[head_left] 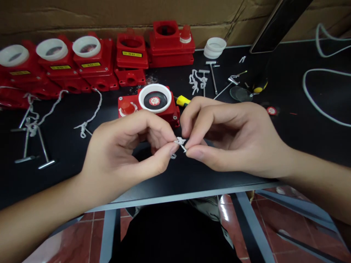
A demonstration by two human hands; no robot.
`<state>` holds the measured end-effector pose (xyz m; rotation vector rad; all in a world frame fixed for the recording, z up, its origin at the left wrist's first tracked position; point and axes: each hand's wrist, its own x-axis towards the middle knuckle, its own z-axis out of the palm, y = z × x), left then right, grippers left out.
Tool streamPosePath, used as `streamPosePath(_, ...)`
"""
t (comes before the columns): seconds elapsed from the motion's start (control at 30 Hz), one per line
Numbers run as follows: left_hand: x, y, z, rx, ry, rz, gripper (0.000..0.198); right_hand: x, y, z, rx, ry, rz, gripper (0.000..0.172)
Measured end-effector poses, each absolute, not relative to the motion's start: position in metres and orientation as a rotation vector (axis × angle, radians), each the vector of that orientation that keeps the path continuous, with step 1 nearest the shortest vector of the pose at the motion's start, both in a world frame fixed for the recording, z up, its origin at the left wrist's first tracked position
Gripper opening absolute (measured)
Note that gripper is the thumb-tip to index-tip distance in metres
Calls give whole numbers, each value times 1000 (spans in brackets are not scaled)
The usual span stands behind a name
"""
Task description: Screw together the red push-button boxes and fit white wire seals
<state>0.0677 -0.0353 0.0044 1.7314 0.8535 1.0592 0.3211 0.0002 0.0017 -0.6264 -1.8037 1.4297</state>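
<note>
Near the table's front edge, my left hand (pixel 131 157) pinches a small knotted white cord (pixel 180 140) between thumb and forefinger. My right hand (pixel 233 137) is closed on a short metal pin (pixel 183 148) at the cord's right side, fingertips almost touching the left ones. A small loop of cord hangs below the left thumb. Just behind the hands lies a red box (pixel 171 115) with a white ring (pixel 141 95) and a red knob (pixel 127 107); my left hand hides part of its front. A yellow-handled tool (pixel 183 101) lies beside it, partly behind my right hand.
Several red boxes (pixel 102 69) line the back left, some with white rings and cords tied to metal T-bars (pixel 42 146). White rings (pixel 215 47), more T-bars (pixel 212 76), a round glass (pixel 241 94) and a white cable (pixel 315 98) lie behind and right.
</note>
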Motion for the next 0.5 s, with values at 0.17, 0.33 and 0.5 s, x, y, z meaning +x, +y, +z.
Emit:
streamPosePath(0.17, 69, -37, 5, 1708, 869, 1043, 17, 320, 1, 0, -648, -1786, 1445, 26)
streamPosePath(0.33, 68, -38, 6, 1744, 900, 1024, 11, 320, 0, 0, -669, -1767, 1462, 27)
streamPosePath(0.5, 67, -38, 8, 1767, 926, 1029, 10, 320, 1, -1, -656, -1771, 1446, 26)
